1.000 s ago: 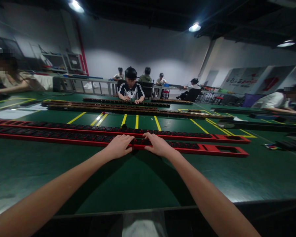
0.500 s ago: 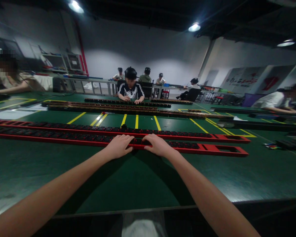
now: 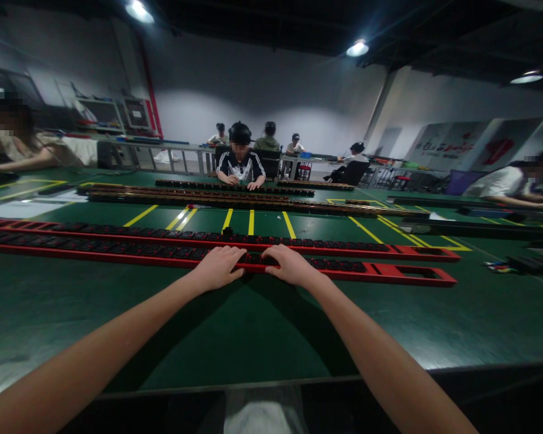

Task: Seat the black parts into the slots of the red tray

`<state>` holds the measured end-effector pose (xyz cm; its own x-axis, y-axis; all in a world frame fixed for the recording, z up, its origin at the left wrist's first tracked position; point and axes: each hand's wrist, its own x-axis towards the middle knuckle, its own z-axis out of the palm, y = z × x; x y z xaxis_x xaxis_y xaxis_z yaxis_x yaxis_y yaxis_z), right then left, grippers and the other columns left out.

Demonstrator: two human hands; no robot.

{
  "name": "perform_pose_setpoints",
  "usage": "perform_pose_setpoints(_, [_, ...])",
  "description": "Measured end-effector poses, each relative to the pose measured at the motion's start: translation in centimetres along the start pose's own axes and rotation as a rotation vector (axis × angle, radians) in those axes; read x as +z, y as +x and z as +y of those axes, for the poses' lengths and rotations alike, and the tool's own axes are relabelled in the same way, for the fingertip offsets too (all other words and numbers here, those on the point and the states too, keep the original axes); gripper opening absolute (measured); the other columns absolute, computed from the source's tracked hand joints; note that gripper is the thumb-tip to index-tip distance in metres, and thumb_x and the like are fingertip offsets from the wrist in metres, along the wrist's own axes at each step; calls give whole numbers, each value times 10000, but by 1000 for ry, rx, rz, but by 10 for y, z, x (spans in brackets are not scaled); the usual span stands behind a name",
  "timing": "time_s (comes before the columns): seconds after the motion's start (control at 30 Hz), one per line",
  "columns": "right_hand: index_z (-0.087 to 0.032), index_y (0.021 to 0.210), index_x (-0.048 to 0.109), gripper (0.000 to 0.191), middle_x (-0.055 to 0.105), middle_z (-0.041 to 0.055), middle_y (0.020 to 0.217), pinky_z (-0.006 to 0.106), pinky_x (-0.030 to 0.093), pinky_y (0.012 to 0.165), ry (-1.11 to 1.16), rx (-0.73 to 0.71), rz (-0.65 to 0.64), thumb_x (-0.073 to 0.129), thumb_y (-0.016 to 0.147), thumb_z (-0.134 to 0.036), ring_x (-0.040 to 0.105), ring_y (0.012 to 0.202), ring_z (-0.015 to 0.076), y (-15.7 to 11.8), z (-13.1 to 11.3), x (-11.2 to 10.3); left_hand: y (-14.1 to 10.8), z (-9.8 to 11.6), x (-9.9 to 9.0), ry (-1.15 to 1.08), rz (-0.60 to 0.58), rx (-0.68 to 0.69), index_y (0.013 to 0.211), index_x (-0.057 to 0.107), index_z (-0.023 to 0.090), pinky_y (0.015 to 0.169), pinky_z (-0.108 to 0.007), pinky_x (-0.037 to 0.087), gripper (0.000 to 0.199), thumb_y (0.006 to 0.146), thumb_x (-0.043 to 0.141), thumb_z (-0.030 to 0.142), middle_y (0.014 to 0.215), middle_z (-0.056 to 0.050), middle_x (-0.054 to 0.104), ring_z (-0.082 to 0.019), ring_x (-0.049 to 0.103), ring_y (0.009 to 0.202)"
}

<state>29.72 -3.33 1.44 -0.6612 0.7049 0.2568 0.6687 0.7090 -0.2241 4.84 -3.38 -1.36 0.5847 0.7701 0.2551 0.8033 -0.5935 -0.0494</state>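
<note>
Two long red rails lie side by side across the table, filled with rows of black socket-like modules. My left hand (image 3: 218, 269) grips the near red rail (image 3: 382, 273), fingers over its top and thumb at its front edge. A short way to the right, my right hand (image 3: 290, 265) holds the same rail in a similar pinch. Between the hands a black module (image 3: 254, 259) shows in the rail. Just behind my hands runs the far red rail (image 3: 402, 250), with a small black piece (image 3: 227, 232) standing up on it. My fingertips are partly hidden.
The green table (image 3: 253, 337) carries yellow tape lines. Beyond the red rails lie dark, copper-edged strips (image 3: 199, 196), and black rails (image 3: 479, 229) are at the right. Coloured wires (image 3: 495, 267) lie at far right. A co-worker (image 3: 239, 160) sits opposite; other people sit at both sides.
</note>
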Motion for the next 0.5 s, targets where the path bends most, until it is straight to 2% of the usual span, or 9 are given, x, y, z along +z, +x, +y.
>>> perform_pose_setpoints(0.5, [-186,1124,663,267,681,93,1134,387,464,966,17,-6,5,680,858,-178,595,1065,238,0,1,0,0,-1,1,7,-6,7,1383,519,128,998,-446,449,519,946,494,408,1317,-151,634,-309,602,1169])
